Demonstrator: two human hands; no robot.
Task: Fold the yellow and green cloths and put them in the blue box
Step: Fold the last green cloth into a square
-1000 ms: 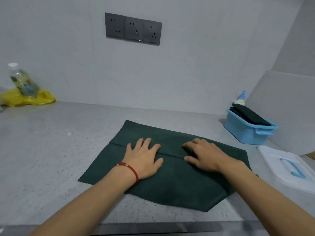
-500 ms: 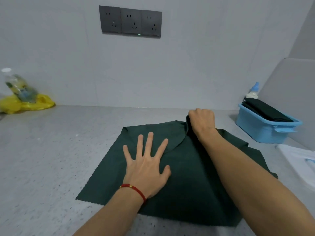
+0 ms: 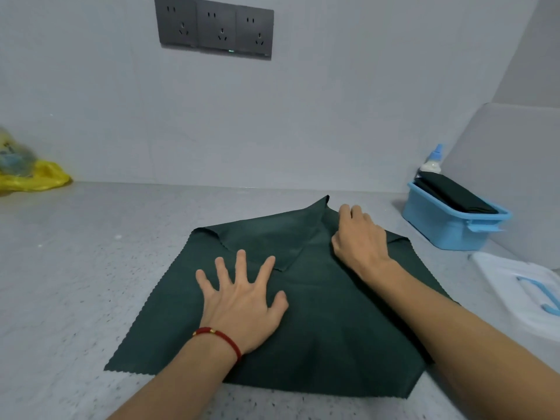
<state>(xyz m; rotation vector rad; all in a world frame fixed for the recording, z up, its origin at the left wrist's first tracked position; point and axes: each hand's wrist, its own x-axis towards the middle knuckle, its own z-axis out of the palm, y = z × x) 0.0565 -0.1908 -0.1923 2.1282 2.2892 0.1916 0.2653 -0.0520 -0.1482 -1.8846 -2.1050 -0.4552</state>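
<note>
A yellow bag [image 3: 33, 178] sits far left on the speckled worktop [image 3: 75, 268]. The left hand [image 3: 242, 301] presses flat, fingers spread, on the green cloth [image 3: 318, 328] in the middle. The right hand [image 3: 360, 237] has its grip closed on a raised fold of the cloth. The blue box [image 3: 448, 224] stands right, dark folded cloth [image 3: 451, 195] inside.

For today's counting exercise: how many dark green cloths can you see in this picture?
2. One large dark green cloth lies spread on the grey speckled countertop under both hands; one folded dark cloth sits in the light blue plastic box. More may be hidden beneath it.
</note>
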